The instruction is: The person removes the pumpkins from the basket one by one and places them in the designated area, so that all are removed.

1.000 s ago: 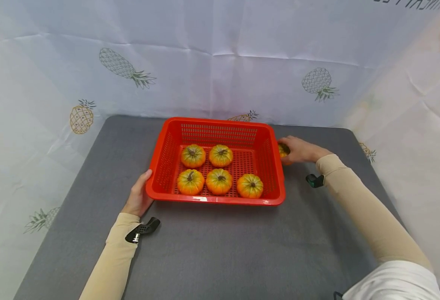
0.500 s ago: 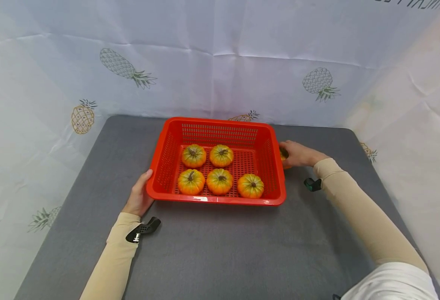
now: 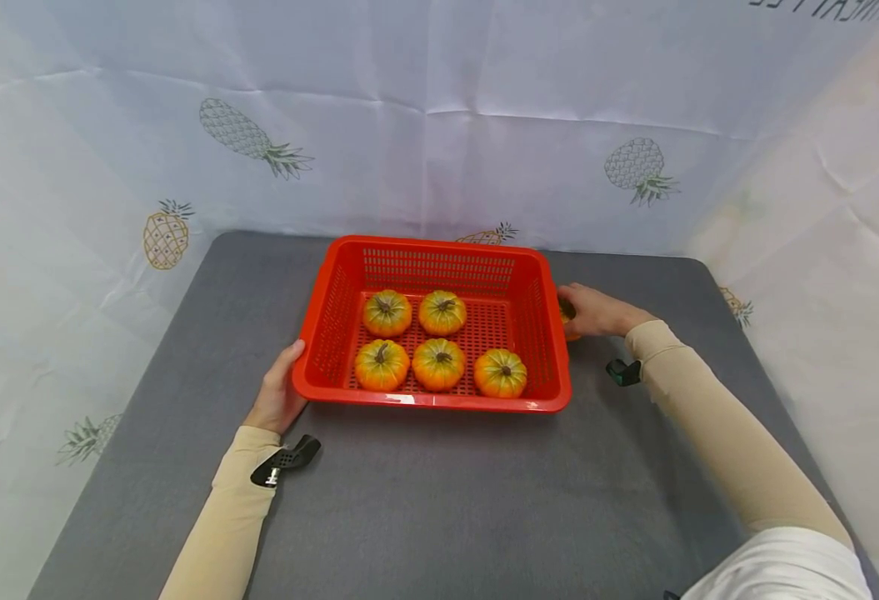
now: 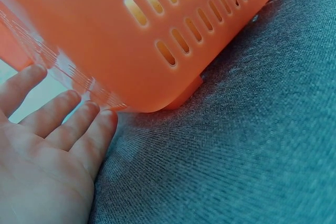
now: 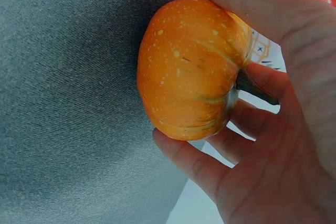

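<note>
Resting flat with straight fingers, the left hand (image 3: 277, 396) touches the near-left corner of the red basket (image 3: 319, 337), its grip spread. The basket sits toward the far edge of the grey tabletop (image 3: 439, 492), holding five small pumpkins (image 3: 439, 362). Just beside the basket's right wall, the right hand (image 3: 596, 310) curls its grip round a sixth pumpkin (image 5: 191, 66).

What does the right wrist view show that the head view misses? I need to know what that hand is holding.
Only the right wrist view shows the small orange pumpkin whole, with its dark stem, in the right hand's grip above the grey mat. Only the head view shows the five pumpkins inside the red basket and the left hand at its left corner. Both show the right hand beside the basket's right wall, on the mat.
</note>
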### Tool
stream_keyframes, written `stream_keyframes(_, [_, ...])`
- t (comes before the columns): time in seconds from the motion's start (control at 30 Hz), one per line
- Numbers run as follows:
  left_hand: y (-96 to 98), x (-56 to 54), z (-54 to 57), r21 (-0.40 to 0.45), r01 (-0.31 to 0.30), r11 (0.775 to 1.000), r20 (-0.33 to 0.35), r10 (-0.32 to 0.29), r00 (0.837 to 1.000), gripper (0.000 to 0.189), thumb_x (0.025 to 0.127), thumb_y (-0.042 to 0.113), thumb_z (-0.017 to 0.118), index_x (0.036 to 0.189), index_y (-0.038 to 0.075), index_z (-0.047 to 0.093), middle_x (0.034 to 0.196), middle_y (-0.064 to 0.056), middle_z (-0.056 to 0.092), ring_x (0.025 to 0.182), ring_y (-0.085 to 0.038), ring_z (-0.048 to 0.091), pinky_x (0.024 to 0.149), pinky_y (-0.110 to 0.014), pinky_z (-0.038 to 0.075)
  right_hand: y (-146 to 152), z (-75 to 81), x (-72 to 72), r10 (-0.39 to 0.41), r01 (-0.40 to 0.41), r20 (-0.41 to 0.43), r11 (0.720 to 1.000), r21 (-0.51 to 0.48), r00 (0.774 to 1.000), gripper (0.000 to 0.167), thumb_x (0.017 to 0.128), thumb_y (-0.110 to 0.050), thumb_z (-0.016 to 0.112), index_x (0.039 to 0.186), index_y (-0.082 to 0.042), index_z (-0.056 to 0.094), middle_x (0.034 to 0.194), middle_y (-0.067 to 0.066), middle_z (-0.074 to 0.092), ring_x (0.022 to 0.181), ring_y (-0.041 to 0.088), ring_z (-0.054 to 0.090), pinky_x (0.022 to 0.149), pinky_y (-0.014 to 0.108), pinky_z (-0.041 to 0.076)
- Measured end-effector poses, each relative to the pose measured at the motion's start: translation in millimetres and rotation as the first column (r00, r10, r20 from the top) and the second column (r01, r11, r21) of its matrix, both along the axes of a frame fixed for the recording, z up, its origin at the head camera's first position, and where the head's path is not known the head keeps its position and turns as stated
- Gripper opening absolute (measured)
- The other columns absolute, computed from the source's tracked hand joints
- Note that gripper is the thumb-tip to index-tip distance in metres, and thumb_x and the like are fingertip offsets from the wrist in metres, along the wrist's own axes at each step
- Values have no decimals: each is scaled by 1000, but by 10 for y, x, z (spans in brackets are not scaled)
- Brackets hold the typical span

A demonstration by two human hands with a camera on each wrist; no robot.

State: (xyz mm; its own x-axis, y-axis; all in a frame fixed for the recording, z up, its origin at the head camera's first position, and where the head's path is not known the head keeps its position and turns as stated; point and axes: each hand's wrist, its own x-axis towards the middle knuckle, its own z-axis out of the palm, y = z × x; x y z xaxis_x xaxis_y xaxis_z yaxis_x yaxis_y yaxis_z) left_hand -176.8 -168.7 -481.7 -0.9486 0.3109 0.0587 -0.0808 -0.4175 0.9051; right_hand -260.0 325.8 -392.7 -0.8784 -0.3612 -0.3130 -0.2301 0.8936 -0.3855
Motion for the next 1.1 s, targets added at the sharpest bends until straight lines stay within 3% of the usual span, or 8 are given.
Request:
stream_keyframes(0.5, [-4, 28, -17, -17, -2, 1000, 22, 2, 1000, 35, 107, 39, 38, 127, 17, 55, 111, 6, 67, 100, -9, 63, 89, -26, 52, 28, -65, 7, 7, -7, -10, 1000, -3, 1000, 54, 89, -23, 75, 133, -1, 53, 115, 16, 57, 101, 29, 51, 88, 44, 47])
stream_keyframes(1.1, [-4, -5, -24, -23, -8, 1000, 26, 8, 1000, 38, 106, 41, 41, 129, 15, 54, 111, 4, 67, 99, -10, 63, 89, -27, 53, 24, 40, 32, 19, -19, -13, 1000, 3, 1000, 60, 88, -24, 77, 136, 1, 51, 119, 19, 57, 106, 32, 50, 91, 49, 48])
